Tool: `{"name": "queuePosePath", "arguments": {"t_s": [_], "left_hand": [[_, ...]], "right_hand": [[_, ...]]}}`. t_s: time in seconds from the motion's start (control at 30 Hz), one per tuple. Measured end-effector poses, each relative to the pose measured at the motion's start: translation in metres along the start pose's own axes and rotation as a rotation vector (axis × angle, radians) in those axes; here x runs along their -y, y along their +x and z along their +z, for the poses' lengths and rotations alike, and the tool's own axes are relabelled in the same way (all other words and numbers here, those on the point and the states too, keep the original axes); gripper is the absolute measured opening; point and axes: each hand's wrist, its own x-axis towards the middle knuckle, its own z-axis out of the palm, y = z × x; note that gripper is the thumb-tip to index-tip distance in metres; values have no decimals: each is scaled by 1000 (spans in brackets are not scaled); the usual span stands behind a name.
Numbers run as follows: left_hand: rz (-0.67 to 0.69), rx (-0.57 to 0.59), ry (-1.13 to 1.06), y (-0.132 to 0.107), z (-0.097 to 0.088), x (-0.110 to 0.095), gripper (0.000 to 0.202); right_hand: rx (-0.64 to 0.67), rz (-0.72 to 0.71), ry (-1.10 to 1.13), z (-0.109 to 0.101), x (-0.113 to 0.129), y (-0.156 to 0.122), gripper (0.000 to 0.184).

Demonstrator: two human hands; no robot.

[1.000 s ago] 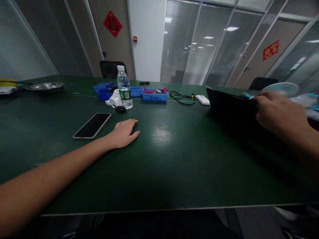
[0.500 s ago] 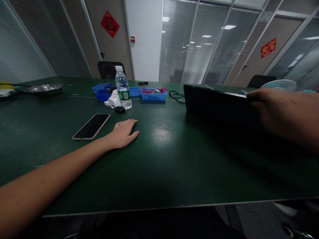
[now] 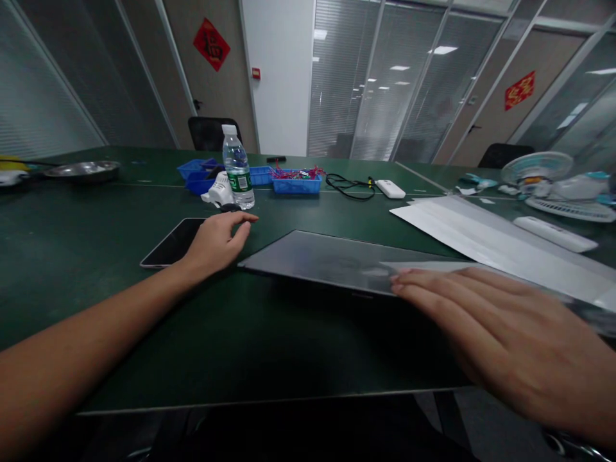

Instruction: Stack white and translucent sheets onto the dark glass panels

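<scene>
A closed dark laptop (image 3: pixel 337 260) lies flat on the green table (image 3: pixel 269 346) in front of me. My right hand (image 3: pixel 486 327) rests flat on its near right part, fingers stretched out and together. My left hand (image 3: pixel 216 240) sits at the laptop's left corner, fingers loosely curved over the edge of a black phone (image 3: pixel 168 242) lying screen-up; it holds nothing that I can see.
Behind stand a water bottle (image 3: pixel 237 168), blue trays (image 3: pixel 296 183) with small coloured parts, a black cable (image 3: pixel 349 186) and a white power bank (image 3: pixel 391 188). White sheets (image 3: pixel 481 234), a white bar (image 3: pixel 553 233) and a fan (image 3: pixel 536 170) lie at the right. A metal dish (image 3: pixel 81 170) sits far left.
The laptop, held upright at the right before, has come down flat in front of me. My right hand moved from its top edge onto its lid. My left hand shifted up toward the phone.
</scene>
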Motion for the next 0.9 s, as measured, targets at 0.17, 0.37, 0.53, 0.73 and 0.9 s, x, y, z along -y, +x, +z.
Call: {"name": "queuePosePath", "arguments": {"t_s": [0.17, 0.37, 0.53, 0.73, 0.9], "left_hand": [[104, -69, -28, -1, -1, 2, 48], [201, 91, -77, -3, -1, 9, 50], [295, 351, -34, -6, 5, 14, 51], [375, 647, 52, -5, 16, 15, 69], [336, 669, 41, -4, 16, 13, 69]], "right_hand": [[-29, -79, 122, 25, 11, 10, 40], [107, -108, 266, 81, 14, 25, 35], [326, 0, 473, 122, -41, 33, 51], [474, 542, 297, 203, -157, -26, 66], [540, 903, 270, 246, -211, -102, 73]]}}
